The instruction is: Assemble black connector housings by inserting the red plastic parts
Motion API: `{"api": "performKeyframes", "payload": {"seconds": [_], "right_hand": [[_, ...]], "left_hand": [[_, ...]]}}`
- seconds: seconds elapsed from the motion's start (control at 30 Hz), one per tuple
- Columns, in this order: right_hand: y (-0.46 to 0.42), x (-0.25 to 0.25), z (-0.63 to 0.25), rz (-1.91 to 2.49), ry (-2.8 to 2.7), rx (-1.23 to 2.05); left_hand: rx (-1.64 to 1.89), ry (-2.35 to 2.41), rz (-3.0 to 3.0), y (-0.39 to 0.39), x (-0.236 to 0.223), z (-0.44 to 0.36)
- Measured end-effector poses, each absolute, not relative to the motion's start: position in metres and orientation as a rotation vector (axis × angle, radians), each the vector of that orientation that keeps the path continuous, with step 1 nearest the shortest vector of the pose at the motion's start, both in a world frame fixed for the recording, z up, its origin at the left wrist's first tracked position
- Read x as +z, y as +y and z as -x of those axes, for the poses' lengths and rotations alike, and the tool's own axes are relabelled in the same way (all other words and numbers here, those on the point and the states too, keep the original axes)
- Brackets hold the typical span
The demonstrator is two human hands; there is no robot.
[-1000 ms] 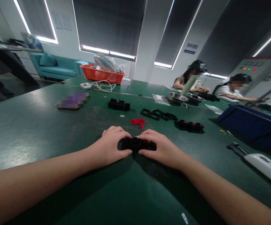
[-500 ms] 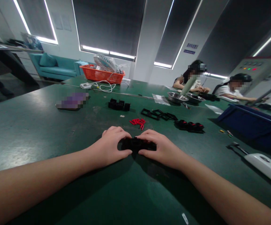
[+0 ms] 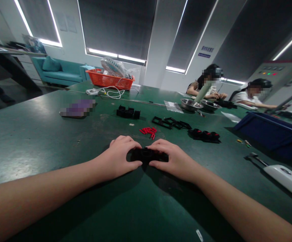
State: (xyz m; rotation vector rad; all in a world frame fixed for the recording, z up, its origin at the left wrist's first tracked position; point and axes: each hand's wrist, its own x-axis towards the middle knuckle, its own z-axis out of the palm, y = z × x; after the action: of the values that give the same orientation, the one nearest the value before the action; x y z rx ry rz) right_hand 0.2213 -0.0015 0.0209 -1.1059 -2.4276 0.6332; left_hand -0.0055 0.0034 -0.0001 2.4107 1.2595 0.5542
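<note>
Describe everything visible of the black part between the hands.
The black part looks like plastic, long and low, lying crosswise, with a raised bit near its middle. The left hand holds its left side and the right hand its right, covering part of it. Shadow hides its finer detail and whether it touches the green table.

At the table (image 3: 105,208), the part (image 3: 146,155) is between the left hand (image 3: 120,156) and the right hand (image 3: 172,159), the pins (image 3: 148,131) lie just behind it, and behind these pins there is the block (image 3: 128,113) to the left and the frames (image 3: 178,125) to the right. The strip (image 3: 204,136) lies to the right of the frames and a little nearer, and farther right is the bin (image 3: 267,134), with the tool (image 3: 284,179) before it. At the back left stands the basket (image 3: 110,81) with the fan (image 3: 113,67) in it, and the bowls (image 3: 191,107) stand behind the strip.
</note>
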Motion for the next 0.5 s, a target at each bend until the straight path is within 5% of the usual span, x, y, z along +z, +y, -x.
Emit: {"api": "performKeyframes", "payload": {"seconds": [0.5], "right_hand": [[-0.0025, 0.0224, -0.2202, 1.134, -2.423, 0.633]], "left_hand": [[0.551, 1.263, -2.413, 0.0037, -0.0005, 0.0051]]}}
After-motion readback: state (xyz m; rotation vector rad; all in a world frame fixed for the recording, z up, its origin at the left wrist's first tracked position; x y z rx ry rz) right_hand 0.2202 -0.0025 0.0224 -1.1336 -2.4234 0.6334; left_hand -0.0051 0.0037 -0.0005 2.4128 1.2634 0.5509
